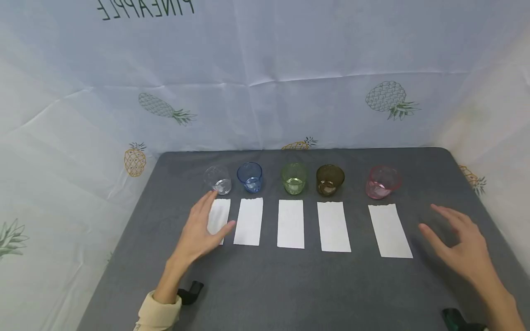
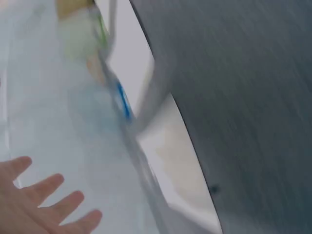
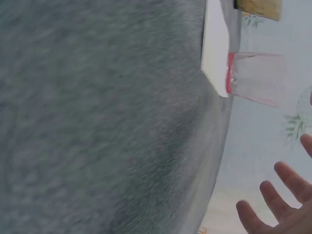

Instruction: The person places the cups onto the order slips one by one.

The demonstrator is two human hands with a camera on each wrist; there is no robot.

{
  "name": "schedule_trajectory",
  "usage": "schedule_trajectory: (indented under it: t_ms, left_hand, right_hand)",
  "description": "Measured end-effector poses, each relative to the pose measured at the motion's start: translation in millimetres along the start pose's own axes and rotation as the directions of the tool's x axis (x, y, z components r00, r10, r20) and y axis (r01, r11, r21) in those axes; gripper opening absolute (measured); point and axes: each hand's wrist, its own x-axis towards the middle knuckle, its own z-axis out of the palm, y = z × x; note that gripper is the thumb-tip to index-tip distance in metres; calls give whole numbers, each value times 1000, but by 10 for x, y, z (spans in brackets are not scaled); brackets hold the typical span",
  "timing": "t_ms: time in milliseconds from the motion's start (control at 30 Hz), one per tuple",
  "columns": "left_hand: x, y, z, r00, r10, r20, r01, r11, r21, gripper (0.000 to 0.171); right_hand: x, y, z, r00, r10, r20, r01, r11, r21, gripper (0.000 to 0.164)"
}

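Five glasses stand in a row toward the back of the grey table: a clear glass (image 1: 218, 180), a blue glass (image 1: 250, 177), a green glass (image 1: 294, 178), a brown glass (image 1: 329, 179) and a pink glass (image 1: 383, 182). A white paper strip lies in front of each one. My left hand (image 1: 203, 230), fingers spread and holding nothing, hovers over the leftmost strip (image 1: 219, 216), its fingertips overlapping the base of the clear glass in the head view. Over to the right, my right hand (image 1: 461, 243) is also spread, beside the rightmost strip (image 1: 390, 231) and apart from the pink glass.
The other strips lie in front of the blue glass (image 1: 249, 221), green glass (image 1: 290, 224) and brown glass (image 1: 333, 226). Behind the table (image 1: 265, 289) hangs a white cloth (image 1: 265, 50) printed with pineapples, which also covers both sides.
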Motion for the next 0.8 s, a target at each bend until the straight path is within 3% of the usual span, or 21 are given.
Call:
schedule_trajectory:
  t_ms: [133, 300, 567, 800]
  left_hand:
    - [69, 322, 230, 994, 111, 9, -109, 986, -127, 92]
    - [164, 723, 548, 972, 228, 52, -213, 955, -208, 90]
    - [281, 1293, 1033, 928, 314, 200, -245, 919, -308, 86]
    - [379, 1637, 1358, 909, 378, 177, -313, 898, -310, 82]
  right_hand:
    - [37, -34, -17, 1000, 25, -11, -24, 999, 44, 61]
    - [108, -92, -45, 998, 58, 18, -59, 994, 94, 68]
    - [260, -138, -46, 994, 83, 75, -93, 987, 131, 73]
    - [361, -186, 28, 995, 63, 78, -74, 986, 148, 75]
